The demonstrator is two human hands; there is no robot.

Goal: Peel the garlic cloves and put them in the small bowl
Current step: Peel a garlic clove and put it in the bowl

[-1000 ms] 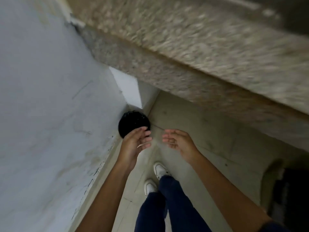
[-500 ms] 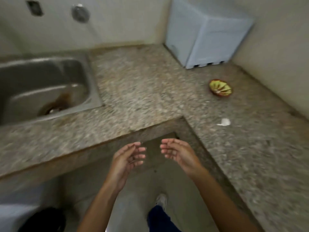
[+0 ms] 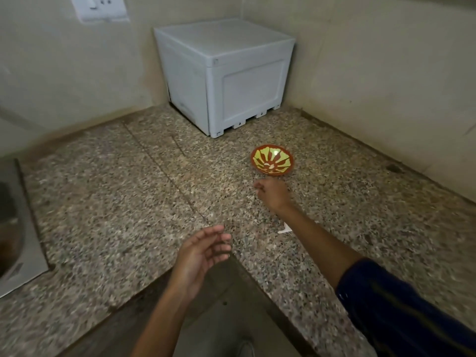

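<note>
A small red bowl [image 3: 272, 162] with a yellow-green pattern sits on the speckled stone counter [image 3: 134, 202]; a pale bit lies at its bottom. My right hand [image 3: 273, 194] is stretched out just short of the bowl's near rim, back up, fingers curled under and palm hidden. A white scrap [image 3: 284, 229], garlic or peel, lies on the counter partly under my right forearm. My left hand [image 3: 203, 251] hovers over the counter's inner corner, fingers relaxed and holding nothing.
A white plastic box [image 3: 224, 73] stands in the far corner against the walls. A steel sink [image 3: 15, 253] is set into the counter at the left edge. A wall socket plate [image 3: 99, 7] is at the top left. The floor shows below the counter's inner corner.
The view swung up from the floor to the counter corner. My right hand has moved forward past the white scrap to the bowl. My left hand stays back, relaxed.
</note>
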